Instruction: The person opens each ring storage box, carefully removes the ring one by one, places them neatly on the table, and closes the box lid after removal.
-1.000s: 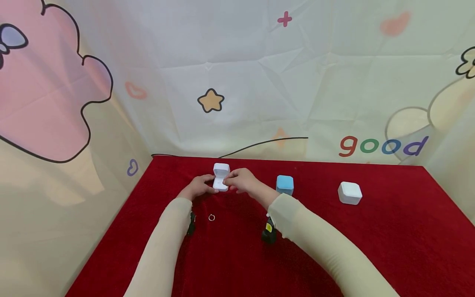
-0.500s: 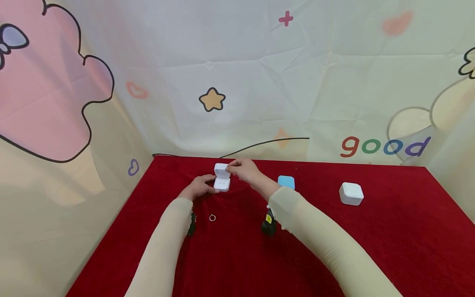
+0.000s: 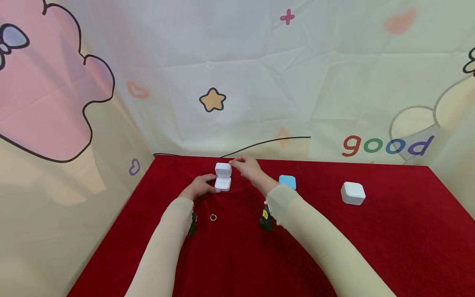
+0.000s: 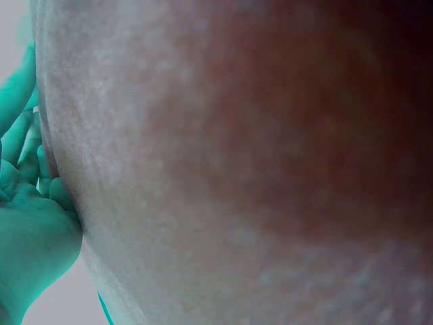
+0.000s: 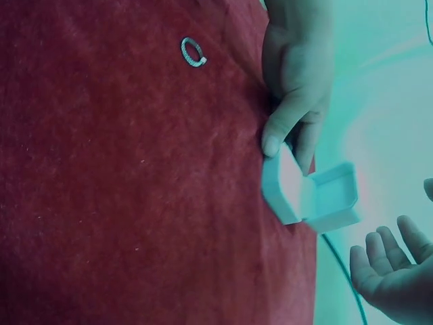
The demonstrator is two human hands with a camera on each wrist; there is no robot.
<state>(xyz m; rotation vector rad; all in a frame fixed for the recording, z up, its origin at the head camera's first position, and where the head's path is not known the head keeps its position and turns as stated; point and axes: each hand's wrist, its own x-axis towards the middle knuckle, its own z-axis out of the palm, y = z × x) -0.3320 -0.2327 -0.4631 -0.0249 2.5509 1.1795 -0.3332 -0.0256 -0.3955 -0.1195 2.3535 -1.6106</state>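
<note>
A white ring box (image 3: 223,177) stands with its lid raised near the back of the red cloth. My left hand (image 3: 201,187) holds its base from the left, thumb at the front and fingers along the side, as the right wrist view also shows. Beside the lid's right edge is my right hand (image 3: 248,168); in the right wrist view its relaxed fingers (image 5: 379,254) are apart from the box (image 5: 284,189). A ring (image 3: 213,217) lies on the cloth nearer to me. Blurred skin fills most of the left wrist view, with a hand (image 4: 34,223) at its left edge.
To the right, a light blue box (image 3: 287,182) sits partly behind my right forearm. Farther right is a closed white box (image 3: 353,193). The red cloth (image 3: 304,264) covers the table, and a printed curtain (image 3: 256,103) hangs behind it.
My right hand has moved from inside the box up to the lid and then off its right edge. The left hand keeps hold of the base. The ring stays put.
</note>
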